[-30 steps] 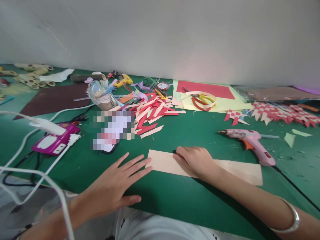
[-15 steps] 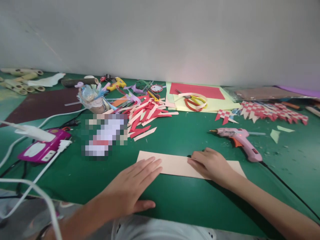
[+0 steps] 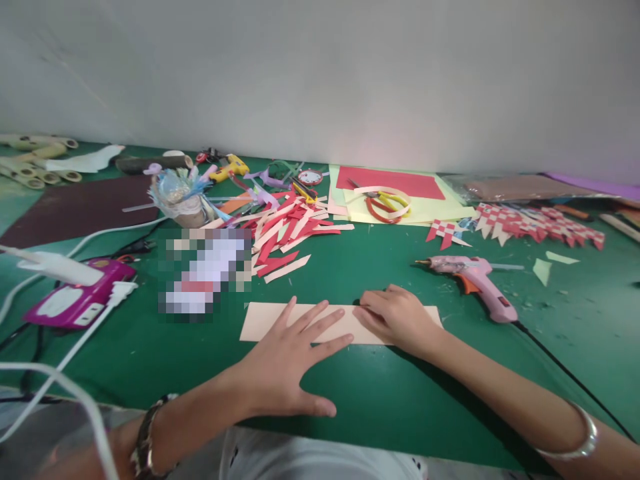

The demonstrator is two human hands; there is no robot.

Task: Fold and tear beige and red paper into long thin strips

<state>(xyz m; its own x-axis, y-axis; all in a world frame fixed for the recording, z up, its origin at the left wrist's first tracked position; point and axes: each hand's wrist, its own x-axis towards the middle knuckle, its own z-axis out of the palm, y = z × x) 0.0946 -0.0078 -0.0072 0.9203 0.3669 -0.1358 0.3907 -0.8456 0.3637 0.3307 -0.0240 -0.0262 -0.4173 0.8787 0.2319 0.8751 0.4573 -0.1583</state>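
A long pale peach paper strip (image 3: 263,321) lies flat on the green table (image 3: 390,407) in front of me. My left hand (image 3: 295,353) rests across its left half, fingers spread wide and holding nothing. Against the right half presses my right hand (image 3: 395,317), its fingers curled closed. A small dark spot shows at those fingertips, too hidden to name. Beyond my right hand a pink glue gun (image 3: 473,280) lies on its side, nozzle to the left.
Red and peach paper strips (image 3: 290,227) are heaped ahead, near a blurred-out object (image 3: 207,273). Pliers (image 3: 387,200) lie on coloured sheets (image 3: 425,212). Woven red-and-white paper pieces (image 3: 540,223) sit at right. A purple power strip (image 3: 80,293) with white cables is at left.
The peach paper strip has shifted left and lies straighter. My left hand's fingers have spread apart and moved farther over it. My right hand has moved left along with the strip.
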